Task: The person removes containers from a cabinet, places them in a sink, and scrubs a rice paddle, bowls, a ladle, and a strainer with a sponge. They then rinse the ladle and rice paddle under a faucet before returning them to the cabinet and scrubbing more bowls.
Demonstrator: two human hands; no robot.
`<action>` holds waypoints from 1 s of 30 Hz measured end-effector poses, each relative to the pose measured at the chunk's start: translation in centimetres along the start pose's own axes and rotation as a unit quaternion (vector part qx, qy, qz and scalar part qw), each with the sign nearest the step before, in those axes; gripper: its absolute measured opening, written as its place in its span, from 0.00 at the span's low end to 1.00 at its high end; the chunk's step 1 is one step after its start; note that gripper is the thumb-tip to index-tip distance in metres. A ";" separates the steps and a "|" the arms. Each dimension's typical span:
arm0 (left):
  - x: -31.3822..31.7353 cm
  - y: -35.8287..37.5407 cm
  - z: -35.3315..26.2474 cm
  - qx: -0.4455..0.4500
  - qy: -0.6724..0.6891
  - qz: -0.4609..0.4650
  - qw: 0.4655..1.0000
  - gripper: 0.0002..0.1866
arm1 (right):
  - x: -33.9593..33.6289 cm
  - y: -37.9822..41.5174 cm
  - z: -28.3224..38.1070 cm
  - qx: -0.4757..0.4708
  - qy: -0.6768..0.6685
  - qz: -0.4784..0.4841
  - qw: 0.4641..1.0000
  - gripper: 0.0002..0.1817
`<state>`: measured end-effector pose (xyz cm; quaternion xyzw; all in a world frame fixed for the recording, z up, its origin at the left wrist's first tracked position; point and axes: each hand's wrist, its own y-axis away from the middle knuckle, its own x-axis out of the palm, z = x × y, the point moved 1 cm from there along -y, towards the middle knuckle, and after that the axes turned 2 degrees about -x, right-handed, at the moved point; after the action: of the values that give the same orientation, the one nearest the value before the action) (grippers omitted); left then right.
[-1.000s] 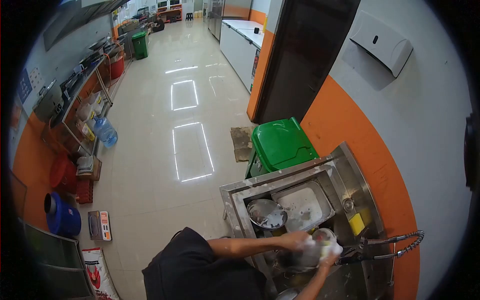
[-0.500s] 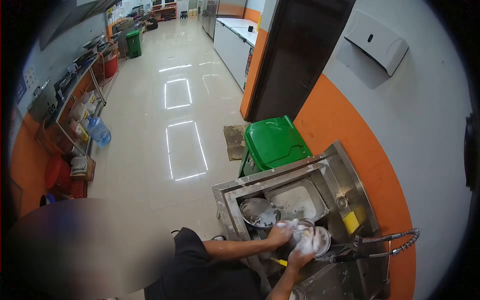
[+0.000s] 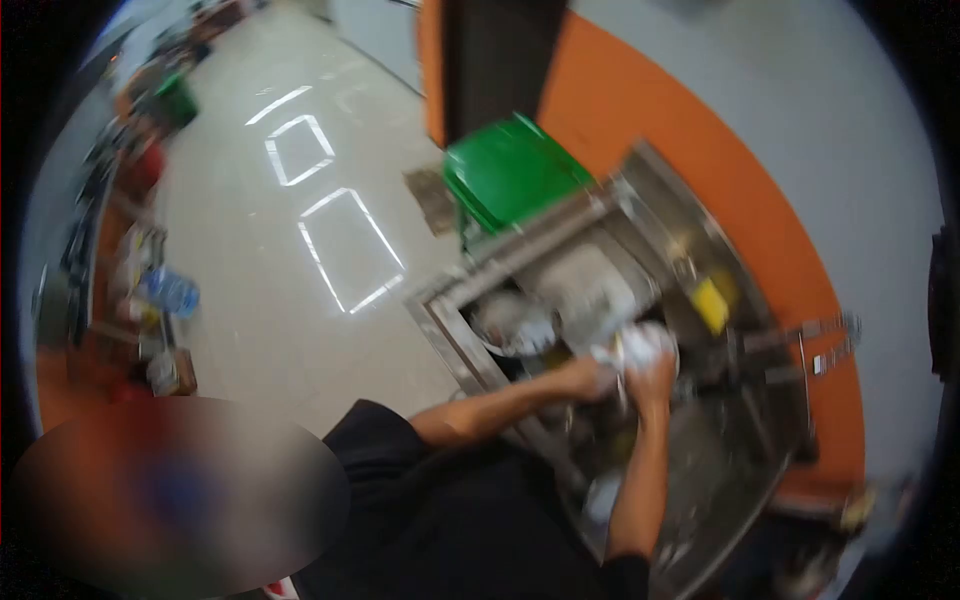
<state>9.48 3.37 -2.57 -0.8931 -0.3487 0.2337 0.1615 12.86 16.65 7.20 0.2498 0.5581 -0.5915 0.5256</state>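
Over the steel sink (image 3: 455, 345) both hands work at a small foam-covered round metal dish (image 3: 668, 345); blur and suds hide its exact shape. My left hand (image 3: 590, 380) has its fingers curled at the dish's near left side. My right hand (image 3: 652, 372), white with foam, is closed at its right side. Left of the hands, a round metal pan (image 3: 515, 325) with soapy water sits in the sink. Behind them lies a rectangular metal tray (image 3: 590, 285) with whitish liquid. On the sink's back ledge rests a yellow sponge (image 3: 711, 304).
A coiled-hose faucet (image 3: 800, 335) reaches in from the right, near my right hand. A green lidded bin (image 3: 515, 175) stands against the sink's far side. Shiny tiled floor (image 3: 350, 250) extends to the left, with a blue water jug (image 3: 170, 292) by the shelves.
The whole view has turned and blurred. My hands have shifted with the foamy dish; the left hand is lower beside it, and the right is more on top.
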 end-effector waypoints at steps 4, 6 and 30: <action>-2.2 -0.3 -4.1 -0.316 -0.101 -0.016 0.943 0.13 | 1.1 3.1 -6.5 0.242 -0.359 -0.119 0.894 0.17; -3.1 0.3 -2.6 -0.321 0.188 -0.206 0.905 0.20 | 3.2 5.6 -6.7 0.241 -0.483 -0.204 0.817 0.20; -3.6 -3.3 -4.3 -0.305 0.570 -0.320 0.693 0.26 | 3.0 3.4 1.3 0.232 -0.139 -0.392 0.879 0.18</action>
<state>7.64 2.66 3.62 -0.6898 -0.5064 -0.5050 0.1127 15.36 15.00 3.48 0.0402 0.3784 -0.8904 0.2498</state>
